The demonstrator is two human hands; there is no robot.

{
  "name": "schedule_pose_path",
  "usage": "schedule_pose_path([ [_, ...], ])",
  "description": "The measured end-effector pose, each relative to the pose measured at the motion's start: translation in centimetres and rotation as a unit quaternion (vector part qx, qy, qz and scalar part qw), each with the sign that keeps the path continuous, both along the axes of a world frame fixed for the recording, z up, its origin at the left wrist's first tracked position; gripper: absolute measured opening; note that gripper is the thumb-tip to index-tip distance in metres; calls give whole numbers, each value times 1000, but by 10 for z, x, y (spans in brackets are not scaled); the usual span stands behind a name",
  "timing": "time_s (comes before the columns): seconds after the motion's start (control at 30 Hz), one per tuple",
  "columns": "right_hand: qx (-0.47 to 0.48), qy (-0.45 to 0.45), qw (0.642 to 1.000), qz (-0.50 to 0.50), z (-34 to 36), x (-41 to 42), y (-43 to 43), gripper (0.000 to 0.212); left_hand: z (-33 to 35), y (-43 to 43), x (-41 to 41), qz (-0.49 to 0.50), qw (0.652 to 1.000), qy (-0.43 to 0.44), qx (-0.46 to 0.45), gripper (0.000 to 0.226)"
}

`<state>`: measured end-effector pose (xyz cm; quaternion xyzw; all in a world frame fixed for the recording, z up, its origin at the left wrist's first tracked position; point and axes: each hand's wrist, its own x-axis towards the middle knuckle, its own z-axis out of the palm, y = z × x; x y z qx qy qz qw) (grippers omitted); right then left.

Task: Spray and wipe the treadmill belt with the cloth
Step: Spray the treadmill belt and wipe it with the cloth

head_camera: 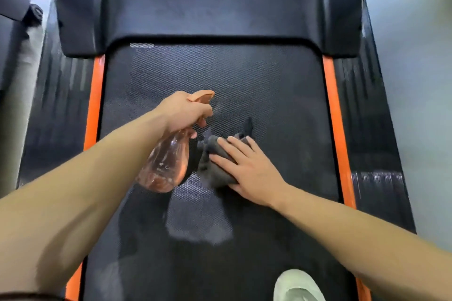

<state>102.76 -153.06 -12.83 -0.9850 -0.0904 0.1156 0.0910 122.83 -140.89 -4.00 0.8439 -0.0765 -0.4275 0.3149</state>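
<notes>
On the belt [269, 95], the right hand [247, 171] presses the cloth [215, 166] flat-fingered; just left, the left hand [181, 112] grips the bottle [166, 164], nozzle aimed far along the belt's length.

The belt [281, 95] lies open across the upper centre and right of the frame, ending at the motor cover [215, 7]. The spray bottle [166, 166] and cloth [212, 173] block mid-frame; a shoe [296, 286] stands at the bottom edge.

Your right hand [247, 173] covers most of the cloth [215, 166]. Your left hand [183, 112] hides the spray bottle [168, 164] neck. Pale shoe [297, 286] is cut off at the bottom edge.
</notes>
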Motion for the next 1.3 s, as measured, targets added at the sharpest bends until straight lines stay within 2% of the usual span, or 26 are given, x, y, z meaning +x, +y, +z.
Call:
schedule_pose_path([
  [0.1,-21,36,999,-35,11,-41,-8,81,2,-11,-27,-11,999,31,-9,14],
  [0.2,-46,75,980,-178,26,-81,-26,86,2,-24,-57,-39,998,49,-11,26],
  [0.27,-24,118,959,-255,33,-108,-33,94,4,-33,-74,-63,996,61,-12,25],
  [0.33,-9,199,950,-241,39,-127,-36,105,3,-37,-85,-68,993,86,-33,45],
  [0.4,-46,221,957,-179,41,-132,-36,111,-1,-35,-88,-62,992,100,-50,64],
  [0.53,-55,231,955,-176,34,-127,-39,113,-17,-23,-82,-53,994,90,-31,36],
  [0.83,-27,207,956,-206,40,-127,-37,112,-12,-40,-111,-152,985,74,-23,18],
  [0.93,-12,168,941,-295,36,-138,-14,104,-8,-52,-129,-170,984,46,-16,18],
  [1.07,12,47,907,-419,22,-185,53,83,-1,-61,-152,-179,982,45,-23,16],
  [1.17,10,22,901,-433,13,-200,66,75,5,-66,-166,-170,984,42,-33,16],
  [1.3,-1,31,905,-424,12,-200,64,75,9,-62,-180,-159,987,20,-15,24],
])
